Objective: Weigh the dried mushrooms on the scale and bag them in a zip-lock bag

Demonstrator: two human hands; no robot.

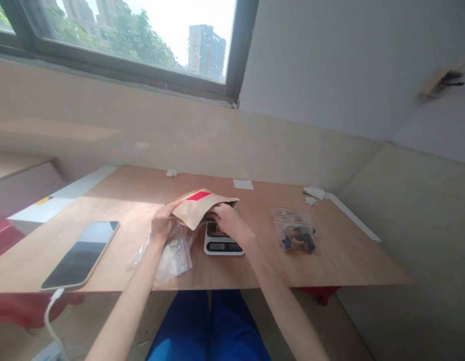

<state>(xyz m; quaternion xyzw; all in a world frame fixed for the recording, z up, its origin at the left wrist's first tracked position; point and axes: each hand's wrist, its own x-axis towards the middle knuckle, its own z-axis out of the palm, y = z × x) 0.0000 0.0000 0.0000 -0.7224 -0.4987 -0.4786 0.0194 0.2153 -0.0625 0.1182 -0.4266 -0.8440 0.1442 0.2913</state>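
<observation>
Beneath the kraft pouch (196,209), the digital scale (221,245) is partly hidden.

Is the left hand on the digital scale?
No, the left hand holds the kraft paper pouch, beside the digital scale.

Kraft paper pouch (196,208) with red label, tilted, pinched by left hand (164,223), right hand (230,223) at its lower edge, just above white digital scale (222,245) with black display; crumpled clear zip bag (175,258), red-edged seal, lying beside scale, under left wrist
</observation>
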